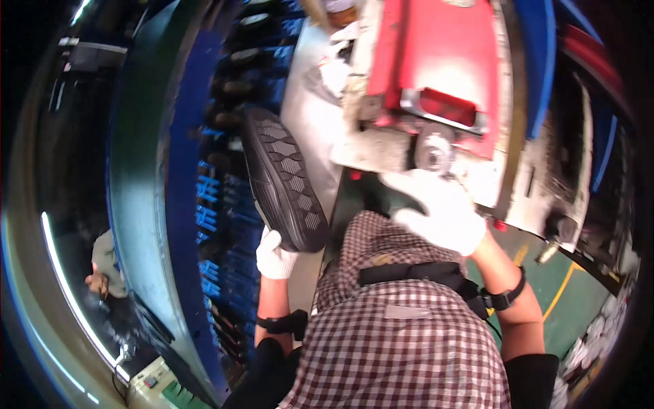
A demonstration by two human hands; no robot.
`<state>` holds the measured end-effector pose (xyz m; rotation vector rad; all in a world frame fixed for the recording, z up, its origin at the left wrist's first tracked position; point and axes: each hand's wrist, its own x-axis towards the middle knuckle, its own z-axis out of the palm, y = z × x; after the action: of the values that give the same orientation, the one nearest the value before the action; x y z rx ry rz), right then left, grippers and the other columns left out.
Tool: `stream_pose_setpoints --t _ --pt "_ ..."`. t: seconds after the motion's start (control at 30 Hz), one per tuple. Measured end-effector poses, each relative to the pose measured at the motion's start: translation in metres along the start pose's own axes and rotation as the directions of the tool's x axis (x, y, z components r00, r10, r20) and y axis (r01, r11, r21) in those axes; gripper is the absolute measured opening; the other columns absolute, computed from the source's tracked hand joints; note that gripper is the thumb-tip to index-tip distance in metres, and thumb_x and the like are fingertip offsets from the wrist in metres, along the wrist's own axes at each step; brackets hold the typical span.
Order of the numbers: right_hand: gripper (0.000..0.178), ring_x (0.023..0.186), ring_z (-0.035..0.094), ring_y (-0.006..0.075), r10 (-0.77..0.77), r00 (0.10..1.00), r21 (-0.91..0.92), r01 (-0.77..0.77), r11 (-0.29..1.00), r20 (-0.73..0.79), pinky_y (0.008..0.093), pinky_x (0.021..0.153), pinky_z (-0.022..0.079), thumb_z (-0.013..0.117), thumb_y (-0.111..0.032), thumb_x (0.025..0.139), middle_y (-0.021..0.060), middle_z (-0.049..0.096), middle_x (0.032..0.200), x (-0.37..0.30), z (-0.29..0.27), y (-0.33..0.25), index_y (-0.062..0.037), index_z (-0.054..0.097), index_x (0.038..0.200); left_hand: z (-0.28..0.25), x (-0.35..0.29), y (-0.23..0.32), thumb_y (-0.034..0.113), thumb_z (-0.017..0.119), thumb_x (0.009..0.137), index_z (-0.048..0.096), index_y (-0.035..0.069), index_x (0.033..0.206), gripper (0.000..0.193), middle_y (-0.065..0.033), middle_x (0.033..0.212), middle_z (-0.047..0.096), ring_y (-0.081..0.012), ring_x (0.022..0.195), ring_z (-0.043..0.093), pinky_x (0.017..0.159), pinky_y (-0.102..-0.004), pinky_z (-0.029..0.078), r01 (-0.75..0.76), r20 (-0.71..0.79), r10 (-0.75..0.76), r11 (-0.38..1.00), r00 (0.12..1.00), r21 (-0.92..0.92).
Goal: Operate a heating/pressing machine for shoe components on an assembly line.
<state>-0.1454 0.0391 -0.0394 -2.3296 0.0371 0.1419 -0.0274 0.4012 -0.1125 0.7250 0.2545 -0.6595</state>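
My left hand, in a white glove, grips a black shoe by its lower end. The shoe stands nearly upright in view, with its patterned sole turned toward the right. My right hand, also gloved in white and blurred, has its thumb apart from its fingers. Nothing shows in it. It is just below a round grey wheel on the front of a red machine; whether the fingertips touch the machine cannot be made out.
Left of the shoe runs a rack with blue parts and dark items. A shiny metal surface lies between rack and machine. A brass-coloured fitting sticks out at right, above green floor with yellow lines. Another person's hand shows far left.
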Motion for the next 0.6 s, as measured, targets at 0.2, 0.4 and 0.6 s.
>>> stream_pose_setpoints --t 0.2,0.4,0.6 --pt "0.111 0.157 0.025 0.0329 0.108 0.986 0.704 0.012 0.710 -0.126 0.0370 0.127 0.022 0.077 -0.019 0.086 0.0291 0.022 0.168 -0.055 -0.025 0.008 0.0010 0.002 0.166 0.171 0.031 -0.106 0.018 0.090 0.075 0.036 -0.001 0.156 0.099 -0.0154 0.147 0.057 -0.0304 0.134 0.057 0.117 -0.0443 0.044 0.078 0.361 -0.264 0.887 0.895 0.455" --pt "0.088 0.151 0.035 0.0295 0.532 0.695 0.723 -0.025 0.690 -0.484 0.0372 0.124 0.027 0.070 -0.016 0.084 0.0203 0.036 0.165 -0.171 -0.103 0.081 0.0022 0.031 0.161 0.320 0.033 -0.165 0.030 0.087 0.083 0.021 0.004 0.165 0.109 -0.0185 0.159 0.043 -0.0314 0.144 0.047 0.119 -0.0445 0.037 -0.284 0.508 -0.407 0.496 0.759 0.820" --pt "0.088 0.134 0.054 0.0383 0.621 0.295 0.503 -0.388 0.772 -0.726 0.0410 0.116 0.041 0.074 -0.036 0.077 0.0296 0.053 0.145 -0.231 -0.177 0.190 -0.0134 0.046 0.157 0.440 0.031 -0.167 0.014 0.075 0.085 0.031 0.009 0.163 0.089 -0.0191 0.156 0.048 -0.0345 0.144 0.048 0.119 -0.0480 0.038 -0.668 0.755 -0.170 0.373 0.633 0.644"
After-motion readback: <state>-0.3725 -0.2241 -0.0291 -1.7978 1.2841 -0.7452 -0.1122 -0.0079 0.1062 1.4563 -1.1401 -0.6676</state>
